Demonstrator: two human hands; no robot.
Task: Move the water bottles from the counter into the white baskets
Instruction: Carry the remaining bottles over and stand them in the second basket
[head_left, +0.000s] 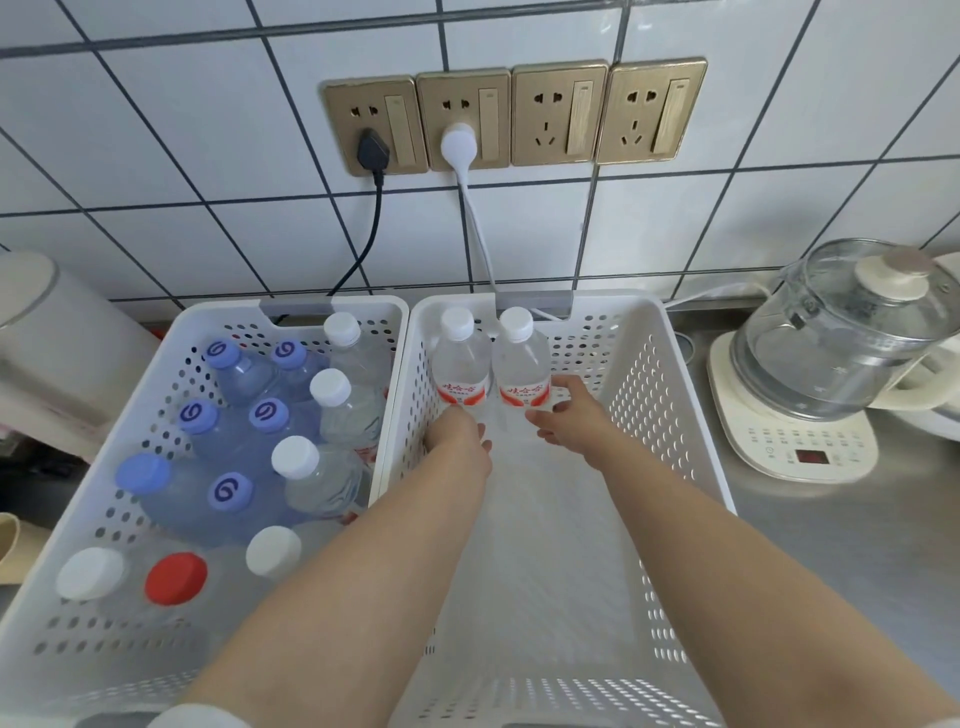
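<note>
Two white baskets stand side by side on the counter. The left basket (67, 525) is packed with upright water bottles, with blue, white and one red cap. In the right basket (670, 415), two clear water bottles with white caps and red labels stand upright against the far wall. My left hand (457, 439) reaches into this basket and curls round the base of the left bottle (461, 358). My right hand (569, 410) holds the lower part of the right bottle (521, 358), fingers behind the label and thumb in front. Both bottle bases are hidden by my hands.
A glass kettle on a cream base (831, 353) stands to the right on the steel counter (857, 545). A white appliance (57, 338) sits at the left. Black and white cables (475, 218) drop from the wall sockets behind the baskets.
</note>
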